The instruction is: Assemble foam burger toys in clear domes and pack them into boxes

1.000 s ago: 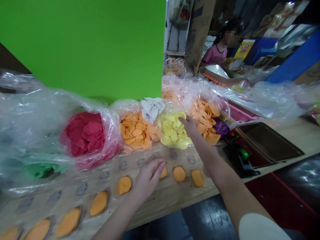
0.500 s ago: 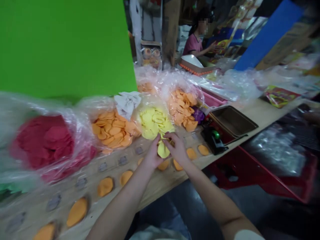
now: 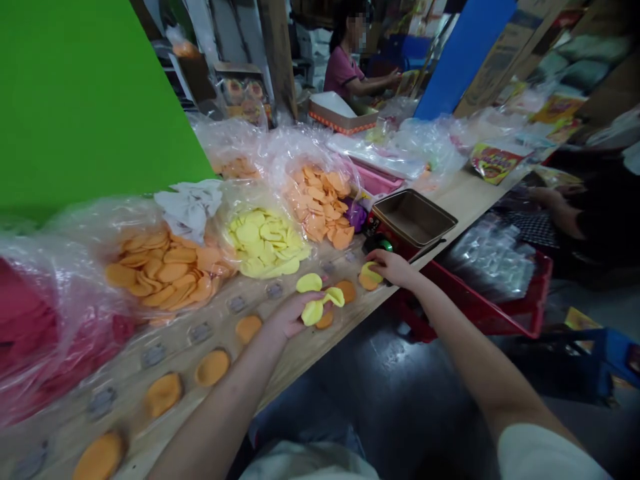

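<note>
My left hand (image 3: 296,312) is closed on several thin yellow discs (image 3: 313,312), which fan out past its fingers above the table. Farther right, my right hand (image 3: 393,267) pinches one yellow disc (image 3: 370,272) over an orange disc (image 3: 369,283) at the end of a row. More orange discs, such as a near one (image 3: 212,367), lie in clear packaging along the table edge. Small grey pieces (image 3: 200,332) form a second row behind them. Just beyond my left hand, an open plastic bag holds a heap of yellow discs (image 3: 267,240).
Bags of orange discs (image 3: 165,270), peach pieces (image 3: 323,200) and red pieces (image 3: 30,327) line the table's back. A dark metal tin (image 3: 415,217) stands right of them. A red crate (image 3: 537,300) sits below the edge. A person (image 3: 345,70) works behind; another person's hand shows at right.
My hands were together at the yellow discs; now they are apart. My right hand has carried one disc right to the row's end. The view has shifted right.
</note>
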{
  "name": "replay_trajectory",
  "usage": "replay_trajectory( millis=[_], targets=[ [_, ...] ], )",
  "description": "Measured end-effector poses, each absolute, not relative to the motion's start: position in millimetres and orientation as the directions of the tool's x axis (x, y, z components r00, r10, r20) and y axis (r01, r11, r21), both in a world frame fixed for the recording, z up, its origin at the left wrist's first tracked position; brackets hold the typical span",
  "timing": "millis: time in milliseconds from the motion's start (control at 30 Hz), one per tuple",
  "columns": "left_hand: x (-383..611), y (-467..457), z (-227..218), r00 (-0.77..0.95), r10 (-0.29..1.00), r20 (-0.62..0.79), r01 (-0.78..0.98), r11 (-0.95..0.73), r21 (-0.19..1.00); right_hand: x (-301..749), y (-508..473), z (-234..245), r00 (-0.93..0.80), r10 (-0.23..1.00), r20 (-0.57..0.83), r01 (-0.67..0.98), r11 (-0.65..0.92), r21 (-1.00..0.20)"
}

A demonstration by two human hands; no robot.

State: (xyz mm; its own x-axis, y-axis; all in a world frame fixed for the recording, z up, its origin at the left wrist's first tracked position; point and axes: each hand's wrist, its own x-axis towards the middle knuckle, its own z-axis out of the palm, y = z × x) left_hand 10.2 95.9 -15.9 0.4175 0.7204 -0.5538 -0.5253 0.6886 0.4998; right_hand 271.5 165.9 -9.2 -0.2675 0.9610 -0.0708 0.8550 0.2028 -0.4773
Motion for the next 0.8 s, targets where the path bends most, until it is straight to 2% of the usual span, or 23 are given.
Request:
replay_trajectory(
  millis=[67, 200, 367, 467, 500, 567, 633, 700, 800],
  targets=[
    [12, 96, -18, 0.383, 0.746, -0.545, -0.535, 0.660, 0.527, 276, 169, -19, -0.320, 0.940, -0.121, 0.867, 0.239, -0.437],
    [17, 99, -20, 0.316, 0.769, -0.555, -0.574, 0.621, 0.534, 268, 167, -35, -0.326, 0.938, -0.119, 0.896, 0.267, -0.355],
    [17, 100, -17, 0.300, 0.779, -0.551, -0.598, 0.603, 0.528, 257, 152, -40, -0.308, 0.951, 0.002, 0.931, 0.302, -0.205],
    [15, 97, -14, 0.324, 0.781, -0.533, -0.606, 0.604, 0.518, 249, 132, -35, -0.310, 0.949, 0.053, 0.935, 0.314, -0.164],
    [15, 97, -13, 0.324, 0.778, -0.539, -0.608, 0.607, 0.511, 244, 124, -32, -0.319, 0.944, 0.083, 0.926, 0.329, -0.183],
    [16, 97, -11, 0.319, 0.769, -0.554, -0.614, 0.613, 0.497, 232, 110, -24, -0.367, 0.915, 0.165, 0.862, 0.402, -0.308],
    [18, 98, -10, 0.326, 0.763, -0.558, -0.626, 0.616, 0.477, 218, 99, -16, -0.432, 0.863, 0.263, 0.725, 0.506, -0.468],
    [19, 98, -10, 0.348, 0.754, -0.557, -0.634, 0.627, 0.453, 206, 95, -10, -0.458, 0.823, 0.336, 0.590, 0.564, -0.577],
    [14, 95, -12, 0.402, 0.721, -0.564, -0.579, 0.678, 0.453, 202, 102, -7, -0.303, 0.893, 0.333, 0.524, 0.448, -0.725]
  ],
)
